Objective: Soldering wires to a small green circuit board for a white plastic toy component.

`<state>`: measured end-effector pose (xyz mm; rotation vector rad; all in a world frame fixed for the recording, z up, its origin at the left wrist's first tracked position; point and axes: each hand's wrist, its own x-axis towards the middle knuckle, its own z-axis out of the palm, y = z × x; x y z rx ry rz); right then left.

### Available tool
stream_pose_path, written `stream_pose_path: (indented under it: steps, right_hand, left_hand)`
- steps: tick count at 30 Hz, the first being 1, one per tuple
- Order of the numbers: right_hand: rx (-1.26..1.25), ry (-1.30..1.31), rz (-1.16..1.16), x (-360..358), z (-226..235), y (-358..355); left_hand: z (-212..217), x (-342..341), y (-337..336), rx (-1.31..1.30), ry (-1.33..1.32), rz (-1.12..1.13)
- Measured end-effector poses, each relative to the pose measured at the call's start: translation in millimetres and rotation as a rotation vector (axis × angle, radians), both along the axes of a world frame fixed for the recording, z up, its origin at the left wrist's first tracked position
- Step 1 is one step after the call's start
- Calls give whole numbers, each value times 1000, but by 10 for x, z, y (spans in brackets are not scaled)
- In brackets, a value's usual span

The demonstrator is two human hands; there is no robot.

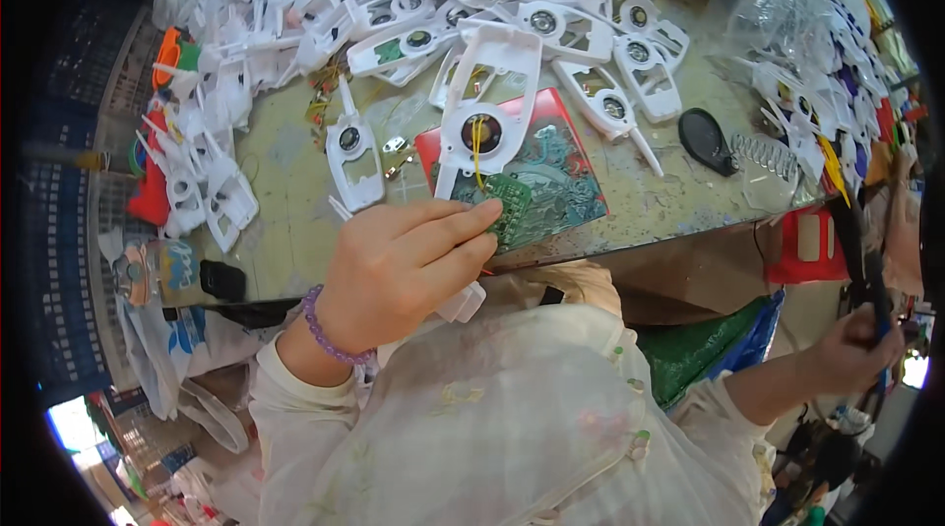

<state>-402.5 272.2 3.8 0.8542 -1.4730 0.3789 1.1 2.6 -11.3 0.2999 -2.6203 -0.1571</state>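
Observation:
My left hand (399,255), a purple bead bracelet at its wrist, is closed with its fingertips on a small green circuit board (511,203). Yellow wires run from the board to a round speaker (481,133) set in a white plastic housing (510,66). Housing and board rest over a flat red-edged piece with a blue-green picture (571,177) at the table's front edge. Far out to the right, my right hand (858,347) is closed around a dark long thing (868,265), whose kind I cannot make out near the rim.
Many similar white housings with speakers (542,21) are heaped across the back of the table (285,201). A black oval dish (705,139) and a metal coil spring (764,157) sit at the right. Below the edge hangs a red container (807,246).

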Motion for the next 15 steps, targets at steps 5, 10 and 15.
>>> stream_pose_path:
  steps: [5,10,15]
  right_hand:
    - [-10,-1041,1494,1210,-583,-636]
    - [198,-1054,1646,1576,-611,-953]
    - [317,-1081,1773,1612,-611,-1064]
  left_hand:
    - [-2,71,11,47,-16,45]
    - [-11,70,11,51,-11,31]
    - [-4,89,40,49,-10,51]
